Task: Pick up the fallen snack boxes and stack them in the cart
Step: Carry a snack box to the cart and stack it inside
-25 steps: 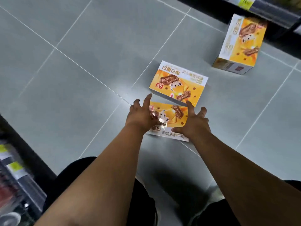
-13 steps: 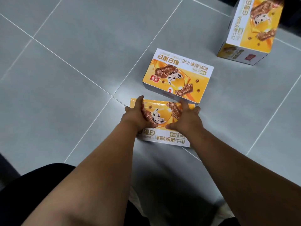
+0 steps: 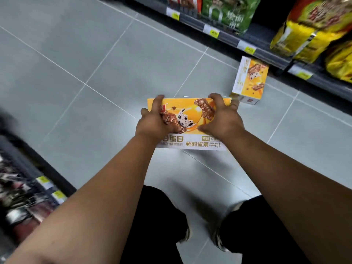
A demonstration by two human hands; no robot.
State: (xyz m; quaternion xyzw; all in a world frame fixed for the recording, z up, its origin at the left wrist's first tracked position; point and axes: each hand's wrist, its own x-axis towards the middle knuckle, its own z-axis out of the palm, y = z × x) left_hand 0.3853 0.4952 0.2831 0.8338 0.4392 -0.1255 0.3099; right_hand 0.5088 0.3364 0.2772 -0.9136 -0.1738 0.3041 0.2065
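Held snack box (image 3: 188, 111): an orange and white carton with printed chocolate bars and a speckled egg. It is lifted above the grey tiled floor (image 3: 95, 54), printed face up, with the white strip of lettering on the edge nearest the person.
Left hand (image 3: 152, 122): grips the left end of the held snack box. The thumb lies across the printed face and the fingers curl over the far edge.
Right hand (image 3: 224, 121): grips the right end the same way, thumb on top and fingers wrapped over the far right corner.
Grip: both hands are closed firmly on the one carton, which sits level between them.
Second snack box (image 3: 249, 80): same design. It stands on one end on the floor, just in front of the right-hand shelf base and beyond the right hand, apart from the held carton.
White corner: a small pale tip shows above the far edge of the held carton; what it belongs to cannot be told.
Right shelf (image 3: 266, 48): a dark rail with yellow price tags (image 3: 249, 49), green bags (image 3: 228, 12) and yellow bags (image 3: 308, 27) above it.
Left shelf (image 3: 28, 187): blurred goods, low at the left edge.
Person: black trousers (image 3: 163, 216) and shoes (image 3: 219, 241) show below the forearms.
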